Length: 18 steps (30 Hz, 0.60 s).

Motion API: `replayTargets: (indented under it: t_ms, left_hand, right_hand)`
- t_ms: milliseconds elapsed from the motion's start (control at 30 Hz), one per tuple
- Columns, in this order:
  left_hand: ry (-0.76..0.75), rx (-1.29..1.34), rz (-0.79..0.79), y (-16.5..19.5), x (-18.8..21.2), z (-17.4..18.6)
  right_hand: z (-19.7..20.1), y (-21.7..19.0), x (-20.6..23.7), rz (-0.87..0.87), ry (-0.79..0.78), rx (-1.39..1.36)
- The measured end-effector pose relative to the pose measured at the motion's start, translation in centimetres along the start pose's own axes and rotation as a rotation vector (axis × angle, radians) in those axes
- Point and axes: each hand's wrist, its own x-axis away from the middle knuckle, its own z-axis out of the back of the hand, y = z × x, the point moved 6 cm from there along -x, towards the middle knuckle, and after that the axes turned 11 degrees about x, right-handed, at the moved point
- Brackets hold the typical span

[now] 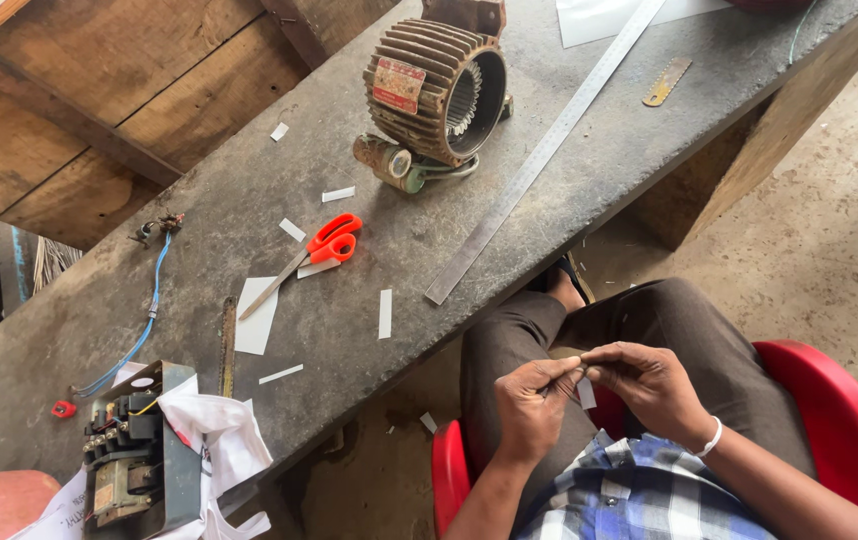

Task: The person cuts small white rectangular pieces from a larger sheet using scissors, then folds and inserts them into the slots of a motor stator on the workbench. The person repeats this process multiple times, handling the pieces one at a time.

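My left hand (532, 400) and my right hand (647, 385) meet over my lap, both pinching a small white paper strip (586, 392) between fingertips. I sit on a red plastic chair (839, 420) beside a grey workbench (569, 190). On the bench lie orange-handled scissors (321, 250), several cut white paper strips (385, 313), a long steel ruler (539, 155) and a ribbed motor stator housing (436, 90).
A small brass-coloured gauge (667, 82) lies at the bench's far end. An electrical contactor box (136, 460) sits on white cloth at the near left, with a blue wire (149, 320) and a file (229, 345) beside it. Wooden boards stand behind the bench; concrete floor lies right.
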Motion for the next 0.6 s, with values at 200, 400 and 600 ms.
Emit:
replayTargets:
  t_ms: [200, 400, 600]
  left_hand:
    - [-0.028, 0.05, -0.012, 1.0, 0.1, -0.5]
    - [-0.022, -0.093, -0.087, 1.8, 0.3, -0.9]
    - [0.029, 0.078, 0.125, -1.1, 1.1, -0.6]
  right_hand:
    - [0.5, -0.7, 0.2, 0.104, 0.058, 0.115]
    - [0.8, -2.1, 0.9, 0.164, 0.094, 0.258]
    - [0.1, -1.4, 1.5, 0.098, 0.084, 0.076]
